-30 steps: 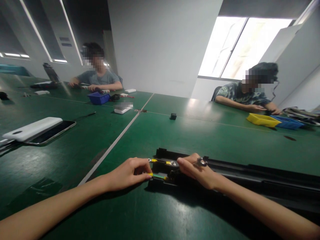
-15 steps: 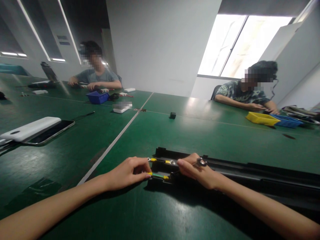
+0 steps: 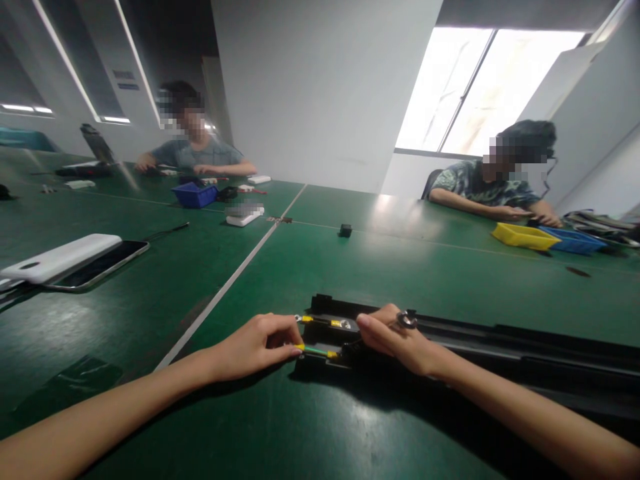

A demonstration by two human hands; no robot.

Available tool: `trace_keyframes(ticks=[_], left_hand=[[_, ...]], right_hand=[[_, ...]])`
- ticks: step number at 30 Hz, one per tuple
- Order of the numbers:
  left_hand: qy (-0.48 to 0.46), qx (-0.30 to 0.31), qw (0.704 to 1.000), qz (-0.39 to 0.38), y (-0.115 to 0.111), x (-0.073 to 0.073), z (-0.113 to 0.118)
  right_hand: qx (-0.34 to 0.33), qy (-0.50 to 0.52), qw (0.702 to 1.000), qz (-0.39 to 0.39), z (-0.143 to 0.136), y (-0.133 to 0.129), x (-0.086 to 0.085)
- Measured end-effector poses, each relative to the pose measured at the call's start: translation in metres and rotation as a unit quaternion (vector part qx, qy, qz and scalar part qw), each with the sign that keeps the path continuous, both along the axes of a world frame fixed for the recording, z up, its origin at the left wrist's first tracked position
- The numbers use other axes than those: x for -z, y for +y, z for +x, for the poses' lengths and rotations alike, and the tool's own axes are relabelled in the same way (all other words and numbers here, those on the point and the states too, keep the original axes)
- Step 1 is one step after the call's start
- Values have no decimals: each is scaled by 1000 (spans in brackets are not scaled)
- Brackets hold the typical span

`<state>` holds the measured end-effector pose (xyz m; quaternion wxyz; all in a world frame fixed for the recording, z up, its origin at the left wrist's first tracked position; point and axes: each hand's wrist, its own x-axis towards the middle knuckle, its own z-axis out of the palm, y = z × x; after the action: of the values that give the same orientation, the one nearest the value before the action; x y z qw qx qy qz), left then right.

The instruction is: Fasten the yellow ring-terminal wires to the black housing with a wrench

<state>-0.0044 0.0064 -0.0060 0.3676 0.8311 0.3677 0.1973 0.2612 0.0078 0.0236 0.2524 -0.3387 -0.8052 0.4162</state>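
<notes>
Three bins sit far off on the green table (image 3: 280, 280): a dark blue bin (image 3: 195, 195) on the left, and a yellow bin (image 3: 525, 236) just beside a bright blue bin (image 3: 573, 241). I can't tell what is in them. Nearer is a long black case (image 3: 480, 347) with raised edges. A green wire (image 3: 316, 351) and a black wire (image 3: 321, 323) are at its left end. Table top stretches from its far edge to a small black block (image 3: 345, 231). The left hand (image 3: 267, 343) bends in, finger and thumb pinching the green wire's yellow end. The right hand (image 3: 400, 340) curls around a silver-ended tool (image 3: 407, 320) over the case.
</notes>
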Motion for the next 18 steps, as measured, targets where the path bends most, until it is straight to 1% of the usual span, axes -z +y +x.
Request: trace_keyframes(ticks=[5, 10, 18], left_hand=[[1, 2, 1000, -2, 0, 0, 0], [-2, 4, 1000, 2, 0, -1, 0], [3, 0, 1000, -1, -1, -2, 1]], right_hand=[[12, 7, 1000, 8, -2, 1, 0], [21, -8, 1000, -11, -3, 0, -1], [-2, -18, 999, -37, -2, -1, -2]])
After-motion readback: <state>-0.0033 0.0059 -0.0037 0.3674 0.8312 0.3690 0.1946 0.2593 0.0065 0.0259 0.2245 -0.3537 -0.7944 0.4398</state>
